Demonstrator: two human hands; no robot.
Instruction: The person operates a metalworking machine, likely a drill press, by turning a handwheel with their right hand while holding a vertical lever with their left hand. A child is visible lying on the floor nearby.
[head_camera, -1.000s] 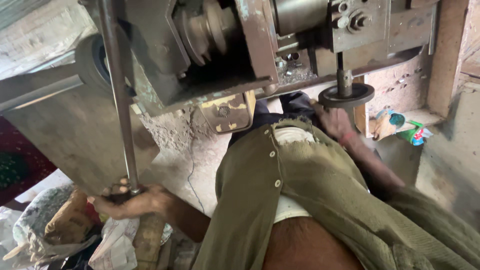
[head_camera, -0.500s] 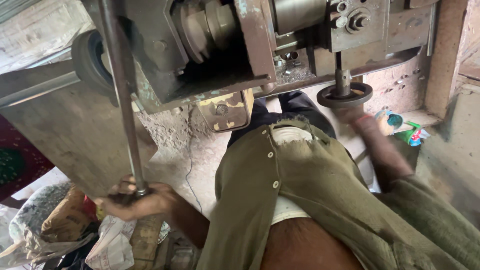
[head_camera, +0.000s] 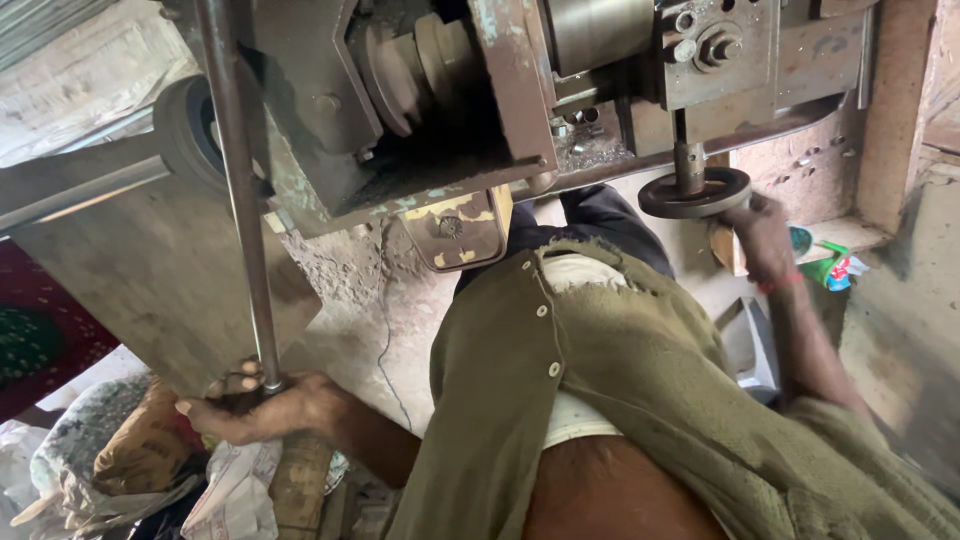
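Head view. Left hand (head_camera: 262, 408): fingers wrapped tight round the lower end of the long steel rod (head_camera: 240, 200), low beside the machine (head_camera: 420, 110), steadying it. Right hand (head_camera: 762, 232): fingers curled on the handwheel (head_camera: 694, 193) rim under the machine, placed for turning.

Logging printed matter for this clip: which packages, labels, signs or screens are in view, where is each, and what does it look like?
Small packet: on the ledge at right, beside the right hand; crumpled, green with red and white.
Printed sack: lower left, below the left hand; crumpled, white with dark print.
Tan bag: lower left, beside the sack; bulging, brown.
No signs or screens in view.
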